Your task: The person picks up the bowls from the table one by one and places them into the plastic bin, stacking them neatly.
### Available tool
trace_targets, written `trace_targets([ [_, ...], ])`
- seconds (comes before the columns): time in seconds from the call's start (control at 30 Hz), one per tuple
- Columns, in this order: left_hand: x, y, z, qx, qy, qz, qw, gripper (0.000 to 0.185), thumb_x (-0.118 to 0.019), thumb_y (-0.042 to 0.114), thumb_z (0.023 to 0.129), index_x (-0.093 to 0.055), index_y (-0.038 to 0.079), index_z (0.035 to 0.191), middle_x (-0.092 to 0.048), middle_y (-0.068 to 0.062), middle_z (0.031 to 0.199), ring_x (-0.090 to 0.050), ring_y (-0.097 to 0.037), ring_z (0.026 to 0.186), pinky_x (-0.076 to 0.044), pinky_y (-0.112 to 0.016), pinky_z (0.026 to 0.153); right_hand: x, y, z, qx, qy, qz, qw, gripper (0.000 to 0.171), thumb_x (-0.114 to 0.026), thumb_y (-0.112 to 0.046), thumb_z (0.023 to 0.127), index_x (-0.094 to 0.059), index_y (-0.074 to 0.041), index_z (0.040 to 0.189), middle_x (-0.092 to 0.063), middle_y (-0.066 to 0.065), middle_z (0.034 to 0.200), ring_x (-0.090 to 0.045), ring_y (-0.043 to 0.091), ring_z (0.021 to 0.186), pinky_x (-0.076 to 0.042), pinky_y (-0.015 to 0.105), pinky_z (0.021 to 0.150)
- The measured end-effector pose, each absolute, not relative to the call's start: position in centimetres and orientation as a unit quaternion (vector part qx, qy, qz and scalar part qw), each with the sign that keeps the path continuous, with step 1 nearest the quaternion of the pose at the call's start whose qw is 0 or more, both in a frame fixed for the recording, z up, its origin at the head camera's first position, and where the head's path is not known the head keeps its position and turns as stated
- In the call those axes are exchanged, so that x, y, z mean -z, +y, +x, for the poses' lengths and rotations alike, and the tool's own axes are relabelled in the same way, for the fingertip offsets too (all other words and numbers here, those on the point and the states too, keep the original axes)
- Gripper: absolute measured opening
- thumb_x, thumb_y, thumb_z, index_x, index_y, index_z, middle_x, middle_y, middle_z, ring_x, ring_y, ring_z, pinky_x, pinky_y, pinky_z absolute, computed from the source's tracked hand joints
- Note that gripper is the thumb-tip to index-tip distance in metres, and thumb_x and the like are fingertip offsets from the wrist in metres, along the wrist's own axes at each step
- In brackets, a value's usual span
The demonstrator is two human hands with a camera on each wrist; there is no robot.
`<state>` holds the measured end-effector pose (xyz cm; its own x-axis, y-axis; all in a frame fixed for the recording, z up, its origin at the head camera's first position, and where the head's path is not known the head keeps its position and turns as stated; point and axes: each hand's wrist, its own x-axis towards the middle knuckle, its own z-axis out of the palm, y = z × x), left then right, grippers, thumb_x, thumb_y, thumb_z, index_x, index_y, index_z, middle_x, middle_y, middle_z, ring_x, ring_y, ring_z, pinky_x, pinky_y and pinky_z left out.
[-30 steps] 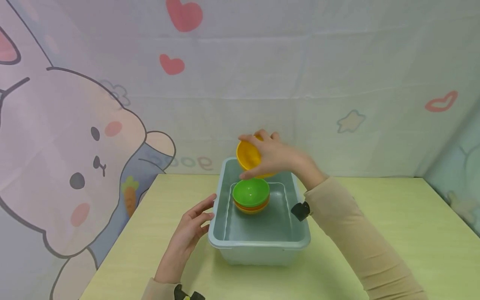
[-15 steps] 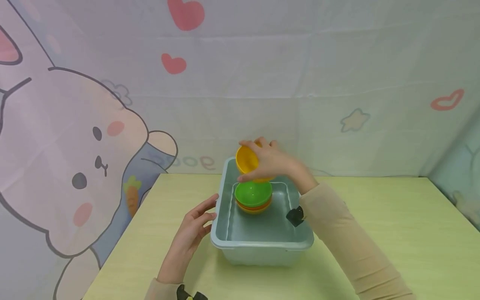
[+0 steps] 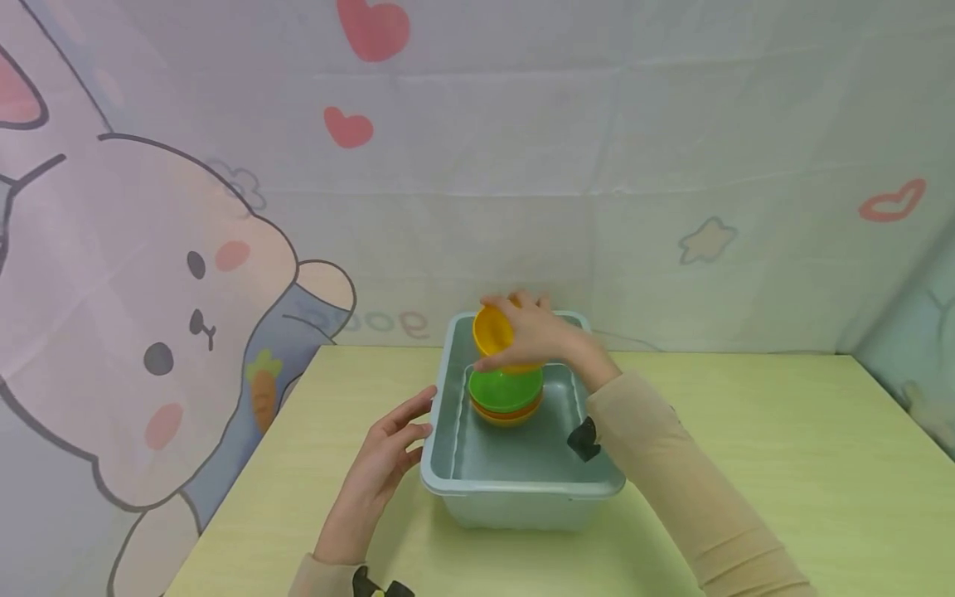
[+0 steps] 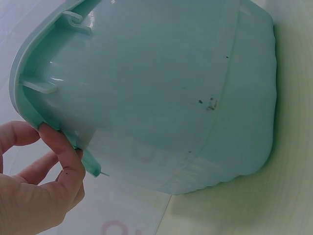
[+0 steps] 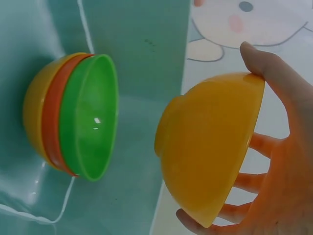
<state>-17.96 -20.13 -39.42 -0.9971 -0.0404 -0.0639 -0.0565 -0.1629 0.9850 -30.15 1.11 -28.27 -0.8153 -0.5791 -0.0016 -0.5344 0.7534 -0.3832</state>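
My right hand [image 3: 533,333] holds a yellow bowl [image 5: 210,147] by its rim, thumb on one side and fingers spread along the other. The bowl hangs just above a stack of nested bowls inside a pale blue-green plastic basin [image 3: 522,487]. On top of that stack is a green bowl [image 5: 88,117], with an orange bowl [image 5: 51,115] and another yellow bowl [image 5: 35,110] beneath it. A gap separates the held bowl from the stack in the right wrist view. At the basin's left side, my left hand [image 3: 384,452] grips the rim with thumb and fingers [image 4: 61,152].
The basin stands on a light yellow-green table [image 3: 746,431]. Behind the table hangs a cloth backdrop [image 3: 627,166] printed with a rabbit, hearts and a star. Table surface extends to both sides of the basin.
My right hand has lowered the yellow bowl toward the green bowl on the stack. The left hand stays at the basin's rim. The head view has shifted slightly.
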Motion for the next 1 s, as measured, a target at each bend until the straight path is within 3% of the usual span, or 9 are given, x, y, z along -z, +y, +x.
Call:
trace_targets([
  [0.17,39.4,-20.2,-17.9,-0.762,0.646,-0.041,0.007,0.053,-0.055,0.001,0.089,-0.048,0.007,0.141,-0.054,-0.003,0.127,-0.059,-0.013,0.097,-0.05,-0.029,0.082,29.3,1.0,-30.7,0.179,0.936,-0.294,0.071,0.096,-0.072,-0.06,0.072,-0.025,-0.032,0.151,-0.022,0.015,0.155,-0.023,0.05,0.137,-0.039,0.065,0.1],
  [0.4,39.3,-20.1,-17.9,-0.766,0.642,-0.04,0.009,0.052,-0.055,0.002,0.089,-0.048,0.007,0.141,-0.054,-0.005,0.128,-0.06,-0.012,0.097,-0.05,-0.028,0.082,30.8,0.8,-31.3,0.167,0.936,-0.297,0.086,0.097,-0.073,-0.06,0.072,-0.026,-0.029,0.152,-0.021,0.016,0.155,-0.008,0.058,0.14,-0.033,0.07,0.101],
  [0.7,39.4,-20.0,-17.9,-0.767,0.641,-0.037,0.006,0.052,-0.055,0.001,0.089,-0.049,0.006,0.141,-0.055,-0.003,0.125,-0.06,-0.013,0.097,-0.05,-0.03,0.082,32.0,0.5,-31.4,0.159,0.935,-0.298,0.107,0.096,-0.072,-0.058,0.074,-0.024,-0.031,0.152,-0.013,0.019,0.159,-0.015,0.055,0.14,-0.034,0.07,0.1],
  [1.0,39.3,-20.1,-17.8,-0.768,0.64,-0.035,0.007,0.054,-0.056,0.001,0.089,-0.047,0.006,0.142,-0.055,-0.002,0.125,-0.061,-0.012,0.093,-0.051,-0.027,0.08,33.3,-0.2,-31.6,0.15,0.93,-0.315,0.116,0.094,-0.073,-0.053,0.075,-0.027,-0.027,0.152,-0.021,0.017,0.154,-0.025,0.05,0.135,-0.035,0.066,0.102],
])
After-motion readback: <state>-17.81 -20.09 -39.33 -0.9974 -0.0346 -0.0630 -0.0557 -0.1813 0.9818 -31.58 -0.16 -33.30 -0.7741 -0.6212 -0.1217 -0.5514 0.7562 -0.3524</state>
